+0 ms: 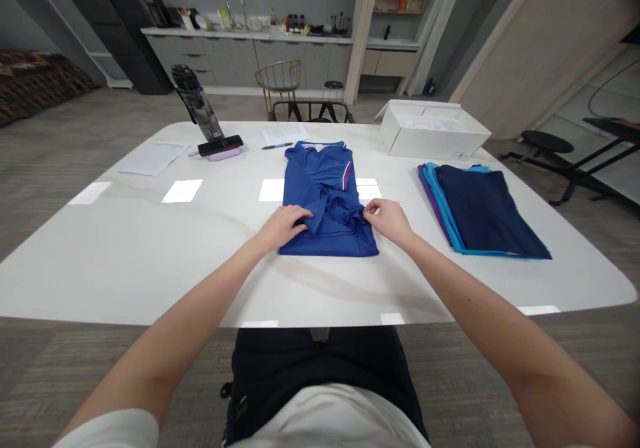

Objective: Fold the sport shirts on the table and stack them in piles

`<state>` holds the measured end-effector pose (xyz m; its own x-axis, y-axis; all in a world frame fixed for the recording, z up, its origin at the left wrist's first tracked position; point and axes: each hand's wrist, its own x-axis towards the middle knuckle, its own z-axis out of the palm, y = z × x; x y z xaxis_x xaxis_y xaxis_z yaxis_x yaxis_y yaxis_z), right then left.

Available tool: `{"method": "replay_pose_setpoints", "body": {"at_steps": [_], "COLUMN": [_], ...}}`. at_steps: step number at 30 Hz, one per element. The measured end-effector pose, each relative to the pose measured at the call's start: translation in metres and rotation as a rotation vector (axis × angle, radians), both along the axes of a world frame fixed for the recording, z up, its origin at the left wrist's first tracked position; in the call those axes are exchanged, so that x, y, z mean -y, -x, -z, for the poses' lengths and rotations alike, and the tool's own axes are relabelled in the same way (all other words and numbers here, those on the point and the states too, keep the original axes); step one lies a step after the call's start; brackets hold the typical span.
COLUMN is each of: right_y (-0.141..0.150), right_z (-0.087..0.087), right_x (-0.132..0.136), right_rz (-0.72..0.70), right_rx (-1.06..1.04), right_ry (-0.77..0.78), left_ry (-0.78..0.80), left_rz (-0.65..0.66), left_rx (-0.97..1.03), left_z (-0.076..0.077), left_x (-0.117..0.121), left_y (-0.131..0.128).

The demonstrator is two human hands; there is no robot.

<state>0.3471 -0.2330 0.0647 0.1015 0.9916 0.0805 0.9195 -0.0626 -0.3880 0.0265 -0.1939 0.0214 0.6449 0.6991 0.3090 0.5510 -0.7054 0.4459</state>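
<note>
A blue shirt lies partly folded on the white table, its collar toward the far side. A sleeve with a red and white striped edge lies across its upper part, and the fabric is bunched in the middle. My left hand is closed at the shirt's left side, with fingertips and thumb on a fold. At the right side, my right hand pinches the bunched fabric between thumb and fingers.
To the right lies a stack of folded clothes, navy on top. Behind it stands an open white box. A handheld vacuum, papers and a pen are on the far left half. Chairs stand beyond the table.
</note>
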Motion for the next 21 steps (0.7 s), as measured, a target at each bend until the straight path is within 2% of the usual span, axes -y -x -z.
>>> {"method": "replay_pose_setpoints", "body": {"at_steps": [4,7,9,11,17,21], "right_y": [-0.002,-0.004,-0.004,-0.004,0.001,-0.007], "right_z": [0.015,0.022,0.022,0.020,0.009,-0.002], "right_x": [-0.006,-0.012,-0.015,-0.014,0.000,0.003], "right_rz": [0.065,0.145,0.141,0.118,0.111,-0.014], "right_rx": [-0.059,-0.067,-0.085,-0.083,0.119,0.029], "right_ry": [0.072,0.080,0.129,0.147,-0.002,-0.008], "left_ry": [-0.095,-0.111,-0.096,-0.075,-0.041,0.002], "left_rz": [0.031,0.038,0.026,0.016,0.010,0.013], "left_rx": [-0.142,-0.137,-0.107,-0.072,0.003,0.073], "left_z": [0.000,0.000,0.001,0.003,0.009,0.007], "left_x": [0.005,0.005,0.005,0.005,0.008,0.009], "left_y": [-0.005,-0.008,-0.009,-0.011,-0.012,-0.012]}}
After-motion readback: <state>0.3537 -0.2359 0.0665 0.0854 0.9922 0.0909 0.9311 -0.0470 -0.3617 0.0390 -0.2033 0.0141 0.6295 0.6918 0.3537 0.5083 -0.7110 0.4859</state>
